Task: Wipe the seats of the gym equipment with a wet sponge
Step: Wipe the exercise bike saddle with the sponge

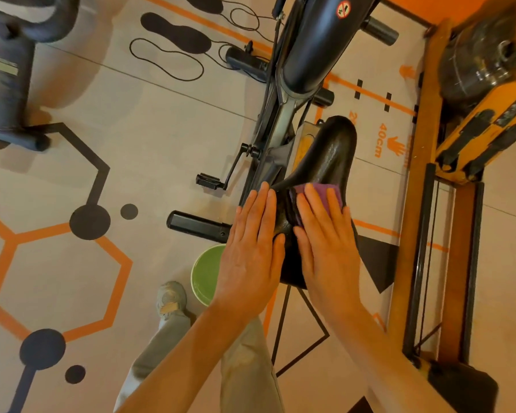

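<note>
A black bike saddle (pixel 328 150) sits in the middle of the view, its narrow nose pointing away from me and shining wet. A purple sponge (pixel 325 193) lies on the wide rear part of the saddle. My right hand (pixel 325 239) lies flat on the sponge with straight fingers, pressing it down. My left hand (pixel 253 242) rests flat on the saddle's left rear side, fingers straight and together.
A green bowl (pixel 204 274) stands on the floor below the saddle's left side, next to my shoe (pixel 170 298). The exercise bike's frame (pixel 307 49) and pedal (pixel 209 180) lie ahead. A wooden rowing machine (pixel 438 174) runs along the right. Another machine (pixel 9 70) stands at far left.
</note>
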A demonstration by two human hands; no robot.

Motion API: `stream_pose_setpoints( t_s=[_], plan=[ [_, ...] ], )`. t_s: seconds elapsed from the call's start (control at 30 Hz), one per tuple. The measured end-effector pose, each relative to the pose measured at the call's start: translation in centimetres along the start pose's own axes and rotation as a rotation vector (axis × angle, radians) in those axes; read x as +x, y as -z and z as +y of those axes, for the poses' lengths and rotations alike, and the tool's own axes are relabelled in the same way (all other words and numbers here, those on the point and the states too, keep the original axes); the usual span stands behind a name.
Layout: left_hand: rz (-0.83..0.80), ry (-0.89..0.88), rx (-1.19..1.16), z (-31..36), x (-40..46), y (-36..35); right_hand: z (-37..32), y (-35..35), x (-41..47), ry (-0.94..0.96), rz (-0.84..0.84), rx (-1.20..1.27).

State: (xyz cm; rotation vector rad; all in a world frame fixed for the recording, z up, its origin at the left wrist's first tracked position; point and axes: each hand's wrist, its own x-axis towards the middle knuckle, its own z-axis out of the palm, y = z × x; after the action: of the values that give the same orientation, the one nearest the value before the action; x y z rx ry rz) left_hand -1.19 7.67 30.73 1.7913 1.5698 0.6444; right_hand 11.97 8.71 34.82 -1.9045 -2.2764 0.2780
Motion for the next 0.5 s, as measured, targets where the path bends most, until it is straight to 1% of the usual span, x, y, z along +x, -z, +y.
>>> stream_pose_setpoints(
  t_s=[0.07,0.13,0.17,0.23,0.3,0.33,0.4,0.5],
  plan=[
    [0.002,-0.010,0.007,0.0,0.1,0.0,0.1,-0.2,4.0,-0.111,0.042,-0.081],
    [0.000,-0.012,0.017,-0.1,0.1,0.0,-0.5,-0.4,6.6,-0.204,0.096,-0.091],
    [-0.005,-0.011,0.012,-0.1,0.1,0.0,-0.9,-0.9,6.0,-0.231,0.115,-0.063],
    [-0.004,-0.013,-0.012,0.0,0.1,0.2,-2.1,-1.8,1.8,-0.244,0.113,0.007],
    [-0.014,-0.025,-0.032,-0.1,0.1,0.3,-3.2,-2.2,-3.3,-0.265,0.099,-0.028],
    [-0.021,-0.020,-0.040,0.0,0.1,0.4,-3.2,-2.4,-4.1,-0.264,0.095,-0.070],
    [-0.028,-0.001,-0.062,0.1,0.1,0.6,-2.4,-2.2,-1.9,-0.286,0.116,-0.109],
    [-0.018,-0.002,-0.098,0.1,0.2,0.7,-1.9,-1.7,2.2,-0.368,0.205,-0.047]
  ],
)
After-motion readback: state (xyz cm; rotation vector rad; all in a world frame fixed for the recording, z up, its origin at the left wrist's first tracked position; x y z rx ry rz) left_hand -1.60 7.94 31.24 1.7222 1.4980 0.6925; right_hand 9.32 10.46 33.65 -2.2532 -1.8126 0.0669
